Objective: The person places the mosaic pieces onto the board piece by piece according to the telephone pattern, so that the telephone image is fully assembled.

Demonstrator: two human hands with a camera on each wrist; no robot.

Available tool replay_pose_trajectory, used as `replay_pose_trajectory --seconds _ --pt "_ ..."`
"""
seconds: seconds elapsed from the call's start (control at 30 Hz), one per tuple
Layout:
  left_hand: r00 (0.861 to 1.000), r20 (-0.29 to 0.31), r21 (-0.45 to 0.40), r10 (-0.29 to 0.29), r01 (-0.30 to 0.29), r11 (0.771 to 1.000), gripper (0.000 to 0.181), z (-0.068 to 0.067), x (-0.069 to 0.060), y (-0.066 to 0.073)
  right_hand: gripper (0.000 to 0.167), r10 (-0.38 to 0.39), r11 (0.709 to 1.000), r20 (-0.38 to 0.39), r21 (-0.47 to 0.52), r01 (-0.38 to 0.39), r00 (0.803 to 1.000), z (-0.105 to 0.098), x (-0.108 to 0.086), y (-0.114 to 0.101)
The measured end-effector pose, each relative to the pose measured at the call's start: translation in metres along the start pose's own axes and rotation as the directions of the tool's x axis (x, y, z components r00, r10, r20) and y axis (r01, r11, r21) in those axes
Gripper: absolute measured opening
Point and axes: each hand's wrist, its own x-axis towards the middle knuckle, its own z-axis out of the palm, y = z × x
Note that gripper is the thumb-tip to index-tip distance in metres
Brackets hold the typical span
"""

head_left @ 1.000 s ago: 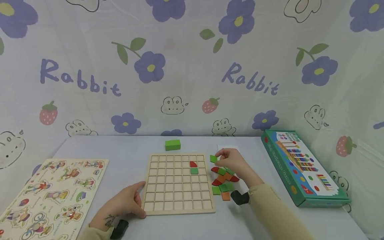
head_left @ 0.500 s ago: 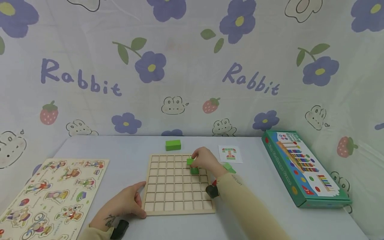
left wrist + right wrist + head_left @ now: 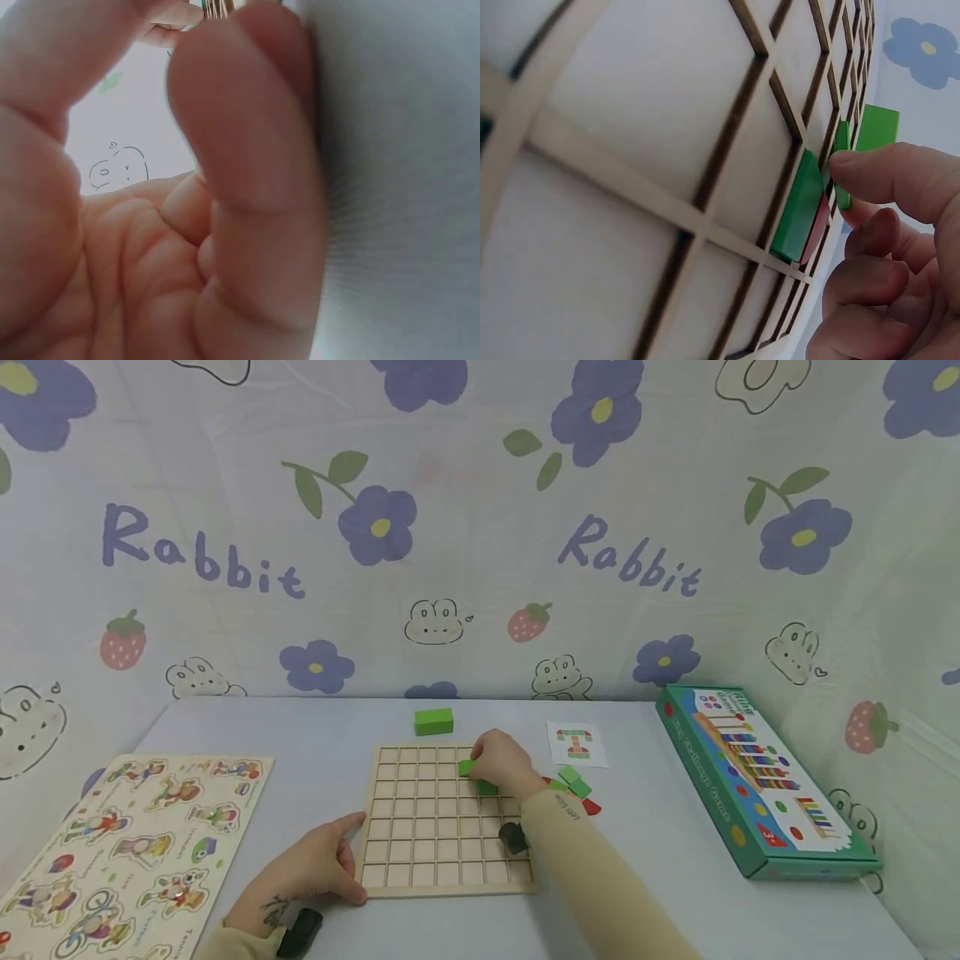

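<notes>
In the head view my right hand (image 3: 504, 762) pinches a green square tile (image 3: 464, 768) over the upper right part of a wooden grid board (image 3: 446, 891). The right wrist view shows this tile on edge between thumb and fingertips, just above the grid. A second green tile (image 3: 793, 214) sits in a cell nearby, with a red quarter-round piece (image 3: 818, 229) beside it, mostly hidden in the head view. My left hand (image 3: 322, 860) rests at the board's left edge, thumb by the near corner and index finger farther up; its fingers look loosely bent in the left wrist view.
Loose green tiles (image 3: 576, 782) and a red piece (image 3: 592, 807) lie right of the board, partly behind the forearm. A pattern card (image 3: 577, 744) lies beyond them. A green block (image 3: 433, 722) stands behind the board. A picture puzzle (image 3: 142, 852) lies left, a game box (image 3: 765, 781) right.
My right hand has carried the green tile from the loose pieces leftward over the board, then slightly farther left. The pattern card has come into full view. My left hand stays in place.
</notes>
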Motion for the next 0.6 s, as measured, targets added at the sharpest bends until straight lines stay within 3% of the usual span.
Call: replay_pose_trajectory --seconds 0.33,0.47,0.6 --pt "1.000 -0.016 0.025 -0.001 0.002 1.000 0.108 0.001 0.000 0.000 0.024 0.006 1.000 0.011 0.020 -0.006 1.000 0.003 0.001 0.002" --pt "1.000 -0.013 0.019 0.001 -0.001 1.000 0.108 0.001 0.000 0.000 0.031 -0.001 0.985 0.010 0.171 0.000 1.000 -0.004 -0.001 0.009" --pt "1.000 -0.005 0.008 0.008 -0.008 1.000 0.108 0.001 0.000 -0.001 0.033 0.014 0.943 -0.004 0.334 -0.012 1.000 -0.019 -0.001 0.026"
